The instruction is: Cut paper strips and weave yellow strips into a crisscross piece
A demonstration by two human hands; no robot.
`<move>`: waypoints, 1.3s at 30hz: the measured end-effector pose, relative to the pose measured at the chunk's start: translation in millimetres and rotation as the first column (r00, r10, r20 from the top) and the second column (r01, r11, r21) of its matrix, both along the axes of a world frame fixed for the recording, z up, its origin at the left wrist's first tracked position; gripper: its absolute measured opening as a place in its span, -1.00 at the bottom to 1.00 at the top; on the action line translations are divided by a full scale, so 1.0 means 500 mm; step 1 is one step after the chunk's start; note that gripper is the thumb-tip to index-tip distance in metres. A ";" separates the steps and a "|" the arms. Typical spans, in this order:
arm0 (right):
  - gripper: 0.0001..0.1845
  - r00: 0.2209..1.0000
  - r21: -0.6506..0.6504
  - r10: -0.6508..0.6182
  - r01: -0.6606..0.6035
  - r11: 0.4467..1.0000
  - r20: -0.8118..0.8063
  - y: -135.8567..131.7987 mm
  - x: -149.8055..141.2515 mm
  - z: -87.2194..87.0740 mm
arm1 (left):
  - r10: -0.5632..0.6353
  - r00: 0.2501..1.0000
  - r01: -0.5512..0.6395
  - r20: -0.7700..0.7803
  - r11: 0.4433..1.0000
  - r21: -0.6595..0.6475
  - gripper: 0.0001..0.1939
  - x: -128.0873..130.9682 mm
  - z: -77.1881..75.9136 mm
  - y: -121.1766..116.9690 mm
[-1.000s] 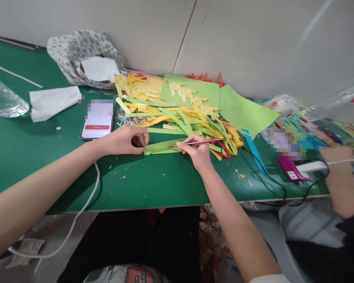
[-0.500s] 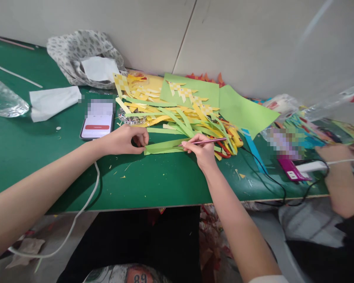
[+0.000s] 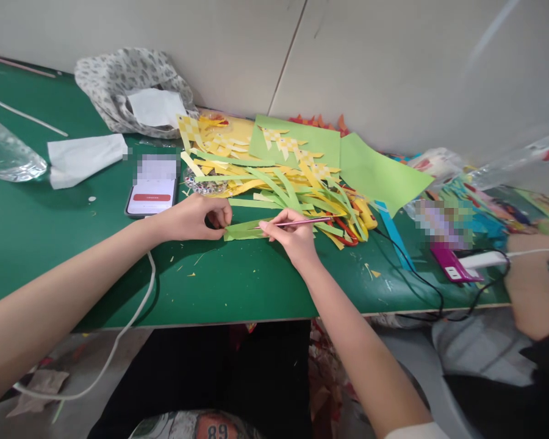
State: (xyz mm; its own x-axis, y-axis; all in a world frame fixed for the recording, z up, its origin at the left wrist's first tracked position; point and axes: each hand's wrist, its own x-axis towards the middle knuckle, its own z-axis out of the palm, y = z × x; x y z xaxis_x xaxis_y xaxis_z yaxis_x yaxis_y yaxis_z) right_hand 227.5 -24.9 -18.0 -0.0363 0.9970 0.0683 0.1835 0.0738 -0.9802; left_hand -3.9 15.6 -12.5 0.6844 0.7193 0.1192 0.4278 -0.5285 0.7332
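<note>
Cloth bag (image 3: 103, 76): wht tissue (image 3: 158, 107) inside
Clr pkt (image 3: 205, 185): speckled bits
L hand (image 3: 196, 217): pinched on grn strip (image 3: 244, 231)
R hand (image 3: 293, 236): clamped on pink stick (image 3: 318, 220)

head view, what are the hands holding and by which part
The right hand holds a thin pink pen-like tool near its tip. The left hand touches the left end of a green paper strip; pinching or pressing cannot be told.

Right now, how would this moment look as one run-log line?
left hand: pinching green strip, left end; right hand: gripping pink stick, tip at strip; phone: beyond left wrist; paper strips: heaped beyond hands
</note>
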 end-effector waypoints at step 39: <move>-0.69 0.998 -0.079 0.034 -0.037 0.996 -0.051 -0.008 -0.020 0.000 | 0.131 0.991 -0.131 0.002 0.991 -0.014 -0.55 0.028 0.003 -0.023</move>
